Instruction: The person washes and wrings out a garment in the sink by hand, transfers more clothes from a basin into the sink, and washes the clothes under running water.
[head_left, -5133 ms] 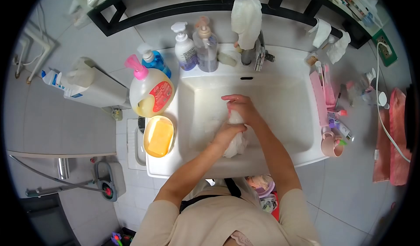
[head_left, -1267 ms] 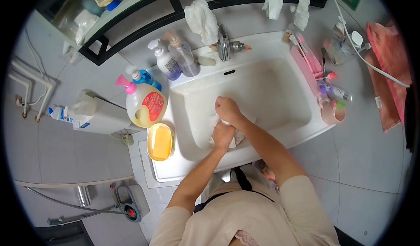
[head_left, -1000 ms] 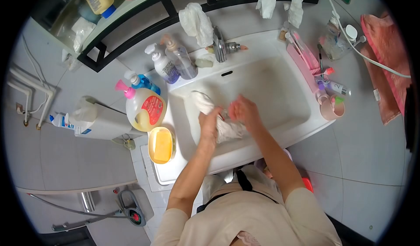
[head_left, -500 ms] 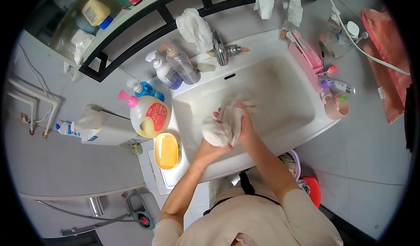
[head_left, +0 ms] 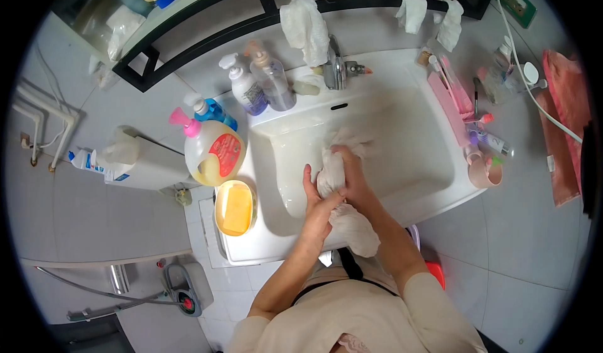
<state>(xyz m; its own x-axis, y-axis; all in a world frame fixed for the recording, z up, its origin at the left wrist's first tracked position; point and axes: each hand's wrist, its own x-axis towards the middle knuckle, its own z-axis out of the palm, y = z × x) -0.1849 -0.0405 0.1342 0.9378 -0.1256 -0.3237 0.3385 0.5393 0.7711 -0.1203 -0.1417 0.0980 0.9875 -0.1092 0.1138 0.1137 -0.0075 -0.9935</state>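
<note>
A wet-looking white cloth (head_left: pixel 355 232) is bunched lengthwise between my hands over the white sink (head_left: pixel 402 158). My left hand (head_left: pixel 319 207) grips its middle, with one digit sticking up apart from the cloth. Higher up, my right hand (head_left: pixel 352 174) is closed around the cloth near its upper part. The cloth's lower end hangs past my hands toward my body, and its far end is loose above the basin. Some of the fingers are hidden by the cloth and by each other.
A faucet (head_left: pixel 336 67) stands at the sink's back. On the left rim are pump bottles, a large detergent bottle (head_left: pixel 213 152) and yellow soap (head_left: pixel 238 208) in a dish. A pink holder (head_left: pixel 449 102) and pink cup (head_left: pixel 485 172) sit on the right. White cloths hang from the black rail (head_left: pixel 370 4).
The cloth has gone from a bundle in both hands to a longer roll with its end hanging toward me. My hands have shifted slightly, and the camera view has moved.
</note>
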